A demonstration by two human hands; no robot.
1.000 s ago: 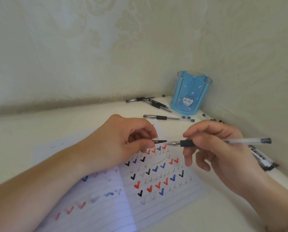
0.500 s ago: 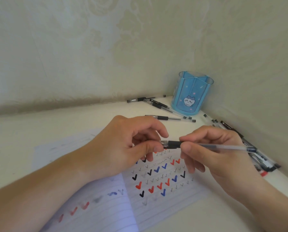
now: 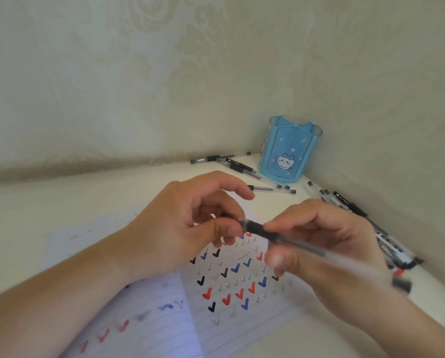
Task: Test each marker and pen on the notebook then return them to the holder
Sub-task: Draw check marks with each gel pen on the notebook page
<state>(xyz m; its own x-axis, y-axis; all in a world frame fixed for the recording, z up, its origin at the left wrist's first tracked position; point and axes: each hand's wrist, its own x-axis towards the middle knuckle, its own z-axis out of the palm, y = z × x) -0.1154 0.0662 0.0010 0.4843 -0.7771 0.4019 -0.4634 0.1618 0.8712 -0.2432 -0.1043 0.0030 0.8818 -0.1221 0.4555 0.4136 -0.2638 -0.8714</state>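
My right hand (image 3: pixel 327 244) grips a clear pen (image 3: pixel 288 239) with a black grip section, held level above the open notebook (image 3: pixel 242 319). My left hand (image 3: pixel 188 228) pinches the pen's cap end (image 3: pixel 242 223) between thumb and fingers. The pen's back end is blurred toward the lower right. The notebook page carries rows of black, blue and red check marks. A blue holder (image 3: pixel 288 151) with a cat picture stands in the corner at the back, nothing showing above its rim.
Several pens (image 3: pixel 231 164) lie on the table left of the holder, and another pen (image 3: pixel 270 188) lies in front of it. A pile of pens (image 3: pixel 371 228) runs along the right wall. Patterned walls close the corner behind.
The cap in my left hand has been pushed onto the pen's tip. The pen has tilted, its back end swinging down to the right, and both hands have drawn closer together.
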